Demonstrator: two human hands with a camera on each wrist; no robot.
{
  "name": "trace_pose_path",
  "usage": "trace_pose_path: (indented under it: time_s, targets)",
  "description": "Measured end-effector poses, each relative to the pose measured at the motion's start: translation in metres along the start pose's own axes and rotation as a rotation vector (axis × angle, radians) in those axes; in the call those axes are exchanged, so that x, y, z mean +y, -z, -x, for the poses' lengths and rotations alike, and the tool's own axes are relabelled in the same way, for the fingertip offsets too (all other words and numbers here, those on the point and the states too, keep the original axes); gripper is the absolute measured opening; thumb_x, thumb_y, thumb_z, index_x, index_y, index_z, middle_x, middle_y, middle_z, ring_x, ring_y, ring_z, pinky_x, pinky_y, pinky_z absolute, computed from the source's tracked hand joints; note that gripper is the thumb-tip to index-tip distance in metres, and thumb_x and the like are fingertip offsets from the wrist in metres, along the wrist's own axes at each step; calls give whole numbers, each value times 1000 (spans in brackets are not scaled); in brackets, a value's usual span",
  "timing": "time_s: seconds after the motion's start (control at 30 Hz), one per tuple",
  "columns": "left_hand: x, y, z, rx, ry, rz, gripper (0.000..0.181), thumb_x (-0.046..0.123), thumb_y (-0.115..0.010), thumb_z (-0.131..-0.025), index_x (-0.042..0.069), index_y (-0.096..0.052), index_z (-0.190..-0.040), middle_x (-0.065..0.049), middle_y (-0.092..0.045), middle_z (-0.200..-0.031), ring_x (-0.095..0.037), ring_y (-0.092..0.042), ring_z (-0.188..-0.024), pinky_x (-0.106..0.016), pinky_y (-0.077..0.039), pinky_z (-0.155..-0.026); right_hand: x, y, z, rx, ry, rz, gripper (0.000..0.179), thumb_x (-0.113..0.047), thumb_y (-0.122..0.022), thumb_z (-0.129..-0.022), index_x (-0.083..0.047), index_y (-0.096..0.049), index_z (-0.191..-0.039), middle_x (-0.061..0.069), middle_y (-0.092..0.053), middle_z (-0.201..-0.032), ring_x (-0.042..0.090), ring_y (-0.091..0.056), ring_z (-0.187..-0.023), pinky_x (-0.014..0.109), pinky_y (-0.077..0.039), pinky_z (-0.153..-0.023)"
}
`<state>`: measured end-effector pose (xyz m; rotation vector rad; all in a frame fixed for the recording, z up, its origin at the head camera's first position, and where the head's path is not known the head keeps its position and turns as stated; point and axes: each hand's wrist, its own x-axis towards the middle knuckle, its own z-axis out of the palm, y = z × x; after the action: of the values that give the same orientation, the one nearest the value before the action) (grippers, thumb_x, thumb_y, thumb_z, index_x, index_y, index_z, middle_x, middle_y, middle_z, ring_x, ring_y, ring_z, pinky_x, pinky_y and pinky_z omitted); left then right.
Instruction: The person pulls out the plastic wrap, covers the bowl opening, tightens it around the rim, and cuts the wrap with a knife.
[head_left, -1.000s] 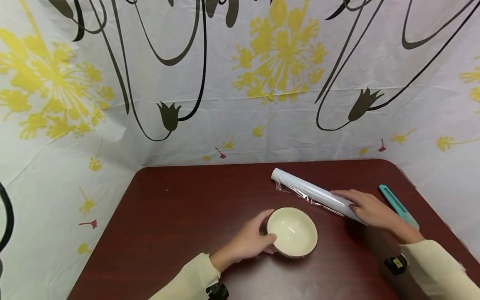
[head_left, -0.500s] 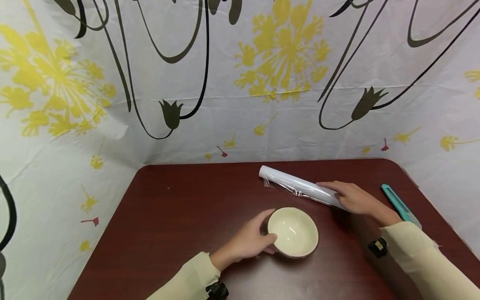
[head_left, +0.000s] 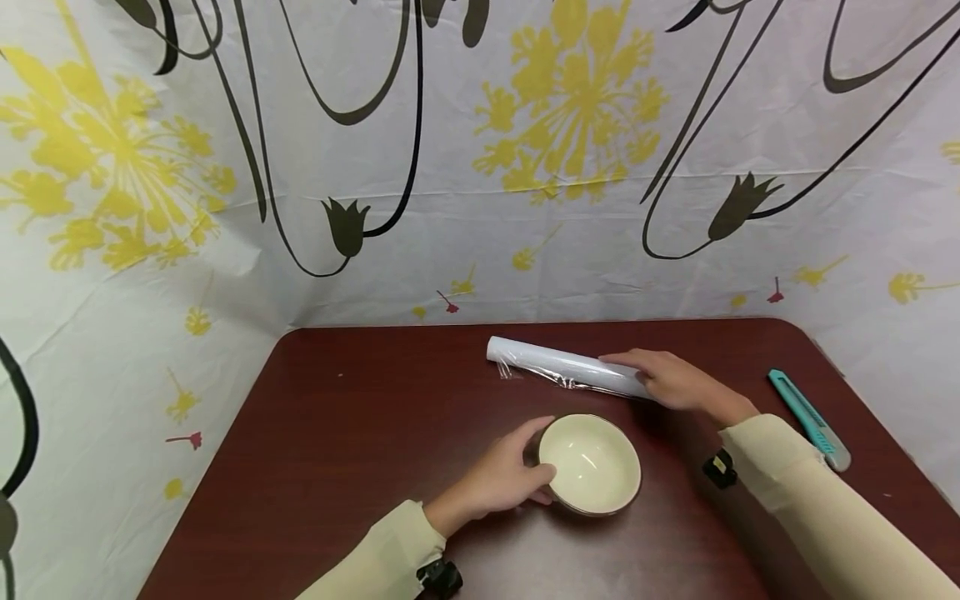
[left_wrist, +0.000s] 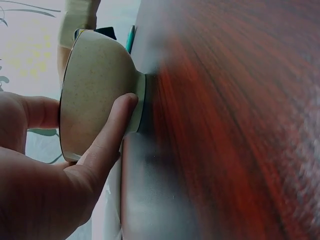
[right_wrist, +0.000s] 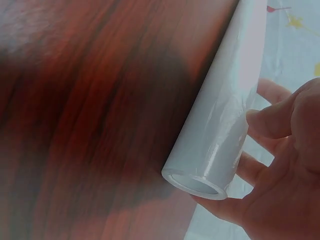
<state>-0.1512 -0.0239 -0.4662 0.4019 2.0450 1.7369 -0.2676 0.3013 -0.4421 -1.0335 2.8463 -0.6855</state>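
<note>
A cream bowl (head_left: 590,464) with a dark rim stands near the middle of the table. My left hand (head_left: 498,473) grips its left side, thumb over the rim and fingers along the outer wall. The left wrist view shows the bowl's speckled outside (left_wrist: 95,85) and a finger reaching toward its foot. Farther back lies a white roll of plastic wrap (head_left: 558,364), a loose edge of clear film hanging along its front. My right hand (head_left: 675,379) holds the roll near its right end, thumb on one side and fingers behind, as the right wrist view shows; its hollow end (right_wrist: 195,184) faces that camera.
A teal box cutter (head_left: 810,419) lies at the right of the dark red-brown table (head_left: 360,450), beyond the right forearm. A white flowered cloth (head_left: 420,167) hangs behind the table and along its sides.
My right hand has slid the roll leftward along the back of the table, and the roll now lies more nearly parallel to the back edge. The left hand and bowl stay almost in place.
</note>
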Motion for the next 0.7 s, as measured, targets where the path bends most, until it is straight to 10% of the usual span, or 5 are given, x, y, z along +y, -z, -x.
trace_pose_path:
  time_s: [0.7]
  targets:
    - [0, 12, 2, -21, -24, 19, 72, -9, -64, -95, 4, -49, -163, -19, -66, -138, -25, -77, -71, -42, -68, -66, 3, -2, -27, -73, 94, -65, 59, 20, -48, -99, -4, -67, -149, 13, -69, -141, 35, -65, -128, 58, -55, -101]
